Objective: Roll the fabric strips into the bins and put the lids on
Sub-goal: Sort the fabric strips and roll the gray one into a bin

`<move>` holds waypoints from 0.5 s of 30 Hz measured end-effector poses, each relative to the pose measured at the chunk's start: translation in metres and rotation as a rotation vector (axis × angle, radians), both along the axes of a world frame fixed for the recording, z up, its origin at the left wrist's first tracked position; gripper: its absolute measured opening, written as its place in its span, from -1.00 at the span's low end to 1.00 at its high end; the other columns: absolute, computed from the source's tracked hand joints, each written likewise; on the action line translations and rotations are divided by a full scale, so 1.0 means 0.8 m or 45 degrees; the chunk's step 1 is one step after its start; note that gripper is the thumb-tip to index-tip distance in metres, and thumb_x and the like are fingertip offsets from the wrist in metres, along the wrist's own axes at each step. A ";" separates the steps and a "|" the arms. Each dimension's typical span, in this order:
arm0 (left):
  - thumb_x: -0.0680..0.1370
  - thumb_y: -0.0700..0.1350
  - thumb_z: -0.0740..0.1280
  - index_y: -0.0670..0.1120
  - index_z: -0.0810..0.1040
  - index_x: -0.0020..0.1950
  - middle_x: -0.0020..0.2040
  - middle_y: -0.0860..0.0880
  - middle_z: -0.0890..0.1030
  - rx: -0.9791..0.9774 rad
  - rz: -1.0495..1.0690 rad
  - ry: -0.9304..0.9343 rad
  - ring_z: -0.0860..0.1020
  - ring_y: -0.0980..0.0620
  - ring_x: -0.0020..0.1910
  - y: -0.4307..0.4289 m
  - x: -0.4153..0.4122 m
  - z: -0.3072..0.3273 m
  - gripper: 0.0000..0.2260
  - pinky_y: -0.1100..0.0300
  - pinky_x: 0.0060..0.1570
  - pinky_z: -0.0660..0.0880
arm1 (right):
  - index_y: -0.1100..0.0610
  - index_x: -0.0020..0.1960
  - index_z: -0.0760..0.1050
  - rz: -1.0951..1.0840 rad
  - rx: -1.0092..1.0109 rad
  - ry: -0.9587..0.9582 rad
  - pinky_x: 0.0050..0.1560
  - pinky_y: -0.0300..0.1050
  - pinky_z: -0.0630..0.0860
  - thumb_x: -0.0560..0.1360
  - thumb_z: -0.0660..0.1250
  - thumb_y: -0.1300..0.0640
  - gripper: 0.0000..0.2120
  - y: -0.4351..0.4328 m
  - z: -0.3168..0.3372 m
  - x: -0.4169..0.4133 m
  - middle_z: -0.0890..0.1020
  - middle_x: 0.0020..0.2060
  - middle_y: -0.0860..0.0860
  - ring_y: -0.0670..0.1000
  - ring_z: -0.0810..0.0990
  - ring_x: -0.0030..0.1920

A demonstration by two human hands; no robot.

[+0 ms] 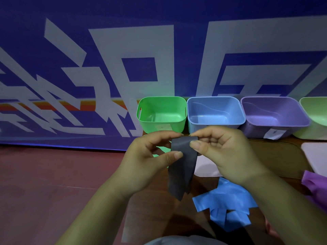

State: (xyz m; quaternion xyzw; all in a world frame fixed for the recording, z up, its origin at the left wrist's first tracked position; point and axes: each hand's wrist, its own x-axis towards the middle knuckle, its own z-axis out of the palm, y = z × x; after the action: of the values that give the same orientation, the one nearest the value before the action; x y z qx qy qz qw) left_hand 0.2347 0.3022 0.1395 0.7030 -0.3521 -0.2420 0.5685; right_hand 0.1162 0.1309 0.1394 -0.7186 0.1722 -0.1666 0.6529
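A dark grey fabric strip hangs in front of me, its top end folded over. My left hand pinches its left edge with thumb and fingers. Its top right corner is pinched by my right hand. Behind the hands stand open bins in a row: a green bin, a blue bin, a purple bin and a pale green bin cut off at the right edge. All look empty inside. Blue fabric strips lie heaped on the table below my right wrist. Purple fabric lies at the right edge.
A white flat lid lies on the table behind the grey strip, and another white lid lies at the right. A bit of green fabric shows between my left fingers. A blue banner with white shapes stands behind the bins.
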 end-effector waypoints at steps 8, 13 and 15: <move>0.42 -0.15 0.50 0.09 0.66 0.11 -0.07 -0.05 0.70 -0.028 0.063 0.054 0.63 -0.20 -0.06 -0.006 -0.004 -0.010 -0.70 -0.22 0.00 0.57 | 0.08 -0.06 0.67 0.041 0.130 0.099 -0.15 -0.25 0.55 0.40 0.46 0.11 -0.88 -0.001 -0.005 0.002 0.72 -0.25 0.05 -0.07 0.65 -0.23; 0.46 -0.12 0.49 0.06 0.63 0.15 -0.08 -0.07 0.66 -0.080 0.057 -0.047 0.62 -0.15 -0.10 -0.006 -0.005 -0.013 -0.72 -0.10 -0.05 0.60 | 0.05 -0.13 0.69 -0.016 0.218 0.162 -0.21 -0.15 0.51 0.46 0.44 0.13 -0.95 0.004 -0.007 0.004 0.67 -0.37 -0.01 -0.08 0.57 -0.33; 0.48 -0.14 0.49 0.03 0.65 0.08 -0.07 -0.08 0.68 -0.099 0.074 0.029 0.65 -0.15 -0.08 -0.007 -0.007 -0.013 -0.80 -0.05 -0.05 0.62 | 0.00 -0.12 0.69 -0.030 0.102 0.175 -0.14 -0.12 0.57 0.47 0.43 0.09 -0.94 0.004 -0.007 0.004 0.71 -0.29 -0.04 -0.11 0.62 -0.26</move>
State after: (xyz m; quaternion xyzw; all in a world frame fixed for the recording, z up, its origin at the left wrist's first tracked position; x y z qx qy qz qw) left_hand 0.2289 0.2962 0.1293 0.6876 -0.3342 -0.2194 0.6061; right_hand 0.1197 0.1338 0.1337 -0.6995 0.2315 -0.1173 0.6658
